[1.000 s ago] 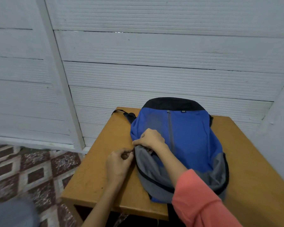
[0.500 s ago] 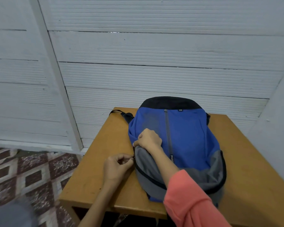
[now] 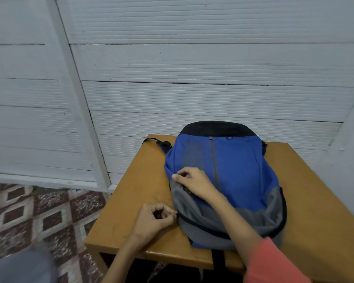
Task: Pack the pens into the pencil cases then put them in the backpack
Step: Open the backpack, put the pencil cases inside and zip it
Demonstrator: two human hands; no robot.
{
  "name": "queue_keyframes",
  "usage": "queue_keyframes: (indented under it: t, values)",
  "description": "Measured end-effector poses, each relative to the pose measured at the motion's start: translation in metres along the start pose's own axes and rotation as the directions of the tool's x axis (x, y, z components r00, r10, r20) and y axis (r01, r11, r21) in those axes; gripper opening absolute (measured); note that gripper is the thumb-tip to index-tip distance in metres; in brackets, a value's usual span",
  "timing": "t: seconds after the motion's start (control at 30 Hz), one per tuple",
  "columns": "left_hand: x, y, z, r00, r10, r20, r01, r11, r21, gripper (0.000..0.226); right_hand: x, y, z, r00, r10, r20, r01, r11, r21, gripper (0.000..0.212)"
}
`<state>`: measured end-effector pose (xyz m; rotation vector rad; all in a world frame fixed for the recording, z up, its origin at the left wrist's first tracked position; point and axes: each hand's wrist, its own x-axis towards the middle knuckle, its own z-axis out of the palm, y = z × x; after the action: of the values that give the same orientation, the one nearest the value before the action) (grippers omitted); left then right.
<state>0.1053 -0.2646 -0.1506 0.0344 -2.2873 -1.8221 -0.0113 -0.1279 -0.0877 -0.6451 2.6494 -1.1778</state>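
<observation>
Backpack point(image 3: 239, 172) lies flat on the table point(image 3: 131, 201), centre-right of frame, grey end toward me. It looks like thin, soft, light fabric that will sag and bunch rather than hold shape, so I take it by the seam and the zip point(image 3: 200, 225), not the panel. No pens or pencil cases in view; presumably inside, can't confirm. My left hand point(image 3: 151, 220), lower centre, is knuckles up with the fingers curled and thumb and forefinger pinched together at the zip's left end. The pull itself is hidden under my fingertips. My right hand point(image 3: 196, 183), just above and to the right, reaches across the grey flap and pinches the blue fabric at the bag's left edge, bracing it. Risk: the cloth could snag in the zip.
</observation>
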Motion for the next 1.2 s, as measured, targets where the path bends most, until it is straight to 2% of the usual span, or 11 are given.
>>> queue_keyframes:
  t: [0.07, 0.13, 0.17, 0.23, 0.3, 0.4, 0.5, 0.67, 0.87, 1.03, 1.2]
  values:
    - [0.001, 0.0, 0.0, 1.0, 0.0, 0.008, 0.0, 1.0, -0.003, 0.018, -0.033, 0.002, -0.002, 0.97, -0.108, -0.217, 0.1, 0.994, -0.046, 0.024]
    - [0.0, 0.0, 0.0, 1.0, 0.004, 0.017, -0.004, 1.0, -0.004, 0.016, -0.076, -0.001, 0.001, 0.828, -0.289, -0.481, 0.247, 0.957, -0.151, 0.011]
    - [0.001, 0.0, 0.0, 1.0, 0.004, 0.018, -0.004, 1.0, -0.004, 0.017, -0.095, -0.002, 0.007, 0.77, -0.36, -0.527, 0.299, 0.933, -0.199, 0.008]
    - [0.001, 0.0, 0.0, 1.0, 0.005, 0.017, -0.005, 1.0, -0.004, 0.021, -0.117, 0.004, 0.023, 0.747, -0.448, -0.491, 0.366, 0.894, -0.259, 0.014]
    - [-0.001, 0.0, 0.0, 1.0, 0.014, 0.02, -0.014, 1.0, -0.001, 0.027, -0.124, 0.012, 0.042, 0.801, -0.448, -0.398, 0.348, 0.888, -0.3, 0.026]
    - [-0.003, 0.001, 0.0, 1.0, 0.008, 0.016, -0.008, 1.0, 0.009, 0.027, -0.12, 0.015, 0.06, 0.89, -0.347, -0.295, 0.206, 0.884, -0.419, 0.046]
    - [-0.003, 0.0, -0.001, 0.999, -0.015, 0.037, 0.015, 1.0, 0.006, 0.026, -0.109, 0.01, 0.066, 0.894, -0.295, -0.338, 0.102, 0.867, -0.487, 0.053]
    - [-0.004, 0.004, 0.001, 0.998, 0.019, 0.052, -0.019, 1.0, 0.001, 0.014, -0.105, 0.008, 0.071, 0.859, -0.316, -0.402, 0.055, 0.839, -0.542, 0.047]
    - [-0.001, 0.002, 0.001, 0.998, 0.055, 0.021, -0.056, 0.996, 0.068, 0.027, -0.109, 0.014, 0.078, 0.82, -0.368, -0.438, 0.074, 0.828, -0.556, 0.016]
    - [0.004, 0.003, 0.004, 0.997, 0.017, -0.081, 0.003, 0.971, 0.239, 0.03, -0.109, 0.011, 0.078, 0.833, -0.322, -0.449, 0.037, 0.843, -0.537, 0.023]
    - [0.013, 0.006, 0.01, 0.989, -0.135, -0.055, 0.144, 0.962, 0.232, 0.032, -0.109, 0.012, 0.078, 0.85, -0.287, -0.442, 0.014, 0.85, -0.526, 0.023]
